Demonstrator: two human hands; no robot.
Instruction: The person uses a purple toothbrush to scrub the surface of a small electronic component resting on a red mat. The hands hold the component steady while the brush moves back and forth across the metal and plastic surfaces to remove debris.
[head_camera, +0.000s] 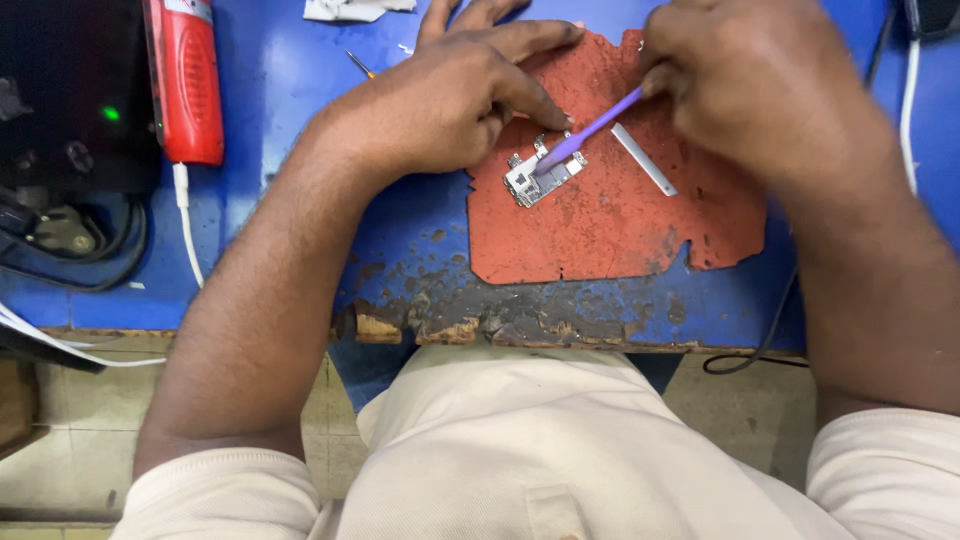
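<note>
Small metal part (540, 175) lying on the red mat (610, 230), near its upper left, long axis slanting up to the right. Left hand (450, 95) closest, fingertips pressed down just above the part. Right hand (755, 85) farther right, pinching a purple tool (590, 130) whose tip slants down-left onto the part. Loose metal strip (643, 158) just right.

Right hand (765, 95) hides upper end of purple tool (590, 130); grip itself unseen. Left hand (450, 95) fingertips cover far edge of small metal part (535, 178); part's detail too small to tell. Red tool (185, 75) cut off by top edge. Black device (70, 90) cropped at left. White cable (908, 110) runs off top.
</note>
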